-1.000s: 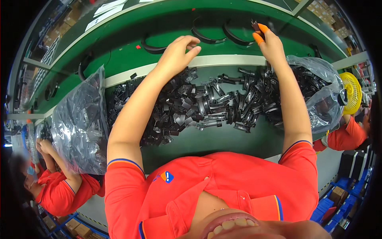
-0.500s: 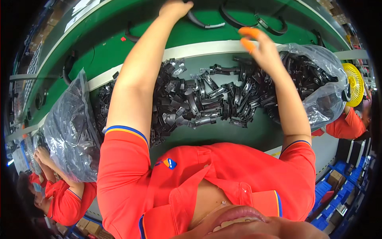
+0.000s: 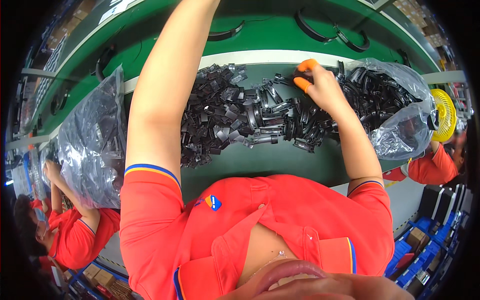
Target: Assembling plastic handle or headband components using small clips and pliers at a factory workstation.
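Observation:
My left arm (image 3: 162, 95) stretches forward over the bench and runs out of the picture at the top, so its hand is hidden. With orange covers on thumb and forefinger, my right hand (image 3: 325, 91) is down at the far right part of a heap. A dark piece shows between those two fingertips; it looks like one of the black plastic parts. Curved black plastic parts (image 3: 265, 122) lie just left of this hand. Farther left the heap turns into small flat black pieces (image 3: 220, 112). Right of the hand, more black parts fill an open clear bag (image 3: 400, 132).
Beyond a pale rail (image 3: 255, 57) runs a green surface (image 3: 265, 40) carrying curved black bands (image 3: 316, 31). A large clear bag (image 3: 90, 140) stands at left. Past the right bag is a yellow round slotted thing (image 3: 444, 115). Co-workers in red sit left (image 3: 92, 227) and right (image 3: 434, 167).
My left hand has gone forward out of the top of the picture. My right hand has come back from above the rail to the heap, its fingers closing on a dark piece.

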Demonstrator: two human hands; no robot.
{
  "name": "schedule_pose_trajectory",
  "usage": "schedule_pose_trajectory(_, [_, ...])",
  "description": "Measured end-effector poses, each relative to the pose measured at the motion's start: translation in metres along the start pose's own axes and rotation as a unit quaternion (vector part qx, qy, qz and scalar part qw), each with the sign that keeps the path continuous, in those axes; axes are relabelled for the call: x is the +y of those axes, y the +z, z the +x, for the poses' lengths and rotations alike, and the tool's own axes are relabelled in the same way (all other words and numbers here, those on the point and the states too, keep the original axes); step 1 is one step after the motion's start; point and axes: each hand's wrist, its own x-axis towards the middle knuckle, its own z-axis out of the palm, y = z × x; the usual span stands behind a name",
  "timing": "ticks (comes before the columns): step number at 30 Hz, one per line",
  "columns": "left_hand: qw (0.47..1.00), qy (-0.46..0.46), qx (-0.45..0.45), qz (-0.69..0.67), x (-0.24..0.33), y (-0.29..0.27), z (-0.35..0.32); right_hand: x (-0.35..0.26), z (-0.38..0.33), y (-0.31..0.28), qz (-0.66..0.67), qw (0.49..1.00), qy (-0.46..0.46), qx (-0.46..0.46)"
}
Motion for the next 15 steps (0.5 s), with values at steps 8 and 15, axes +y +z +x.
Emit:
schedule_pose_trajectory(8, [0.812, -0.303, -0.129, -0.483, 0.079, -0.071, -0.103, -0.032, -0.005, -0.03, 0.341, 0.907, -0.066, 0.237])
schedule_pose_trajectory(15, [0.883, -0.337, -0.017, -0.328, 0.095, -0.07, -0.196, -0.088, -0.015, -0.037, 0.599, 0.761, -0.161, 0.191])
